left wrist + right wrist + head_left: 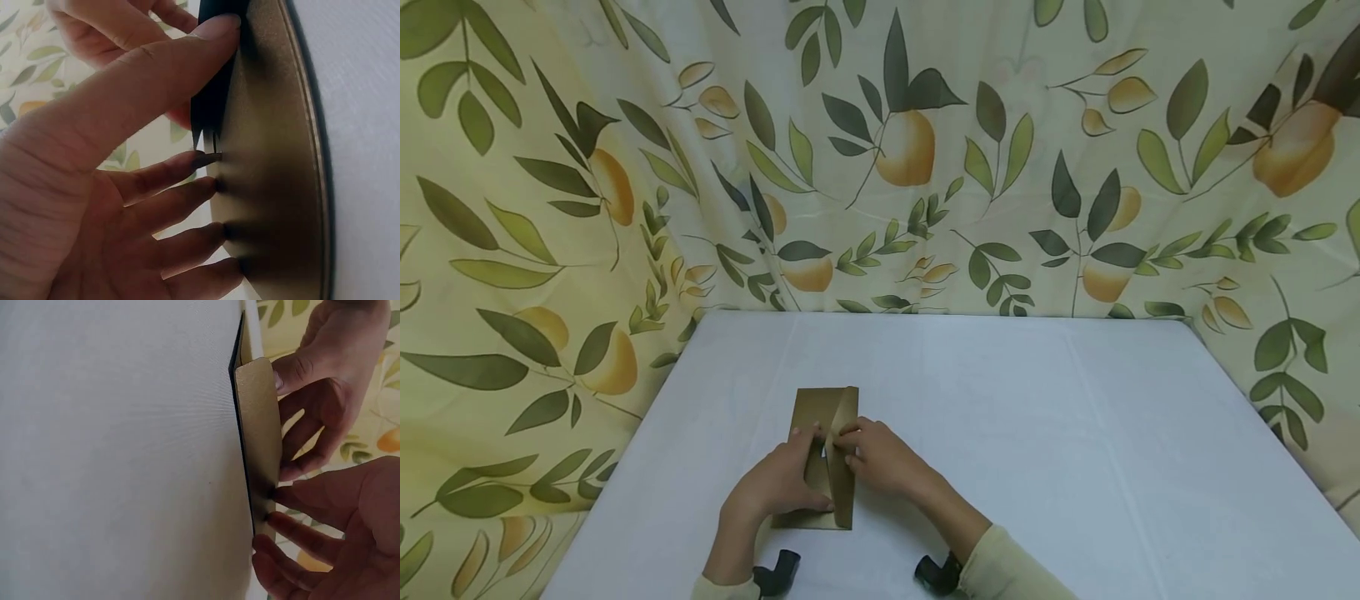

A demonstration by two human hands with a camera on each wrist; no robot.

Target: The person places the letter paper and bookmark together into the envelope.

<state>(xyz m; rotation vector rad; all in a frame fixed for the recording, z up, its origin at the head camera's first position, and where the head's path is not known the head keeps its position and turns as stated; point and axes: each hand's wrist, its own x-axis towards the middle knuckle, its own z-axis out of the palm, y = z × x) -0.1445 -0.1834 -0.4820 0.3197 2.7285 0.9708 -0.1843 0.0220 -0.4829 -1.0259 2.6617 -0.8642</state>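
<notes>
A gold paper envelope (817, 406) lies on the table, with a long flap (845, 487) raised along its right side. The flap's inner face (212, 94) is dark in the left wrist view. My left hand (778, 479) spreads over the envelope, its fingertips on the gold body and its thumb reaching the flap near the bottom end. From the right, my right hand (883, 454) holds the flap at mid-length, its fingertips at the raised edge. In the right wrist view, that flap (257, 419) stands up between both hands.
A white cloth covers the table (1037, 433). Behind and to the left hangs a leaf-and-fruit patterned curtain (685, 167). Black devices (786, 567) sit at both wrists, by the light sleeves (1007, 567).
</notes>
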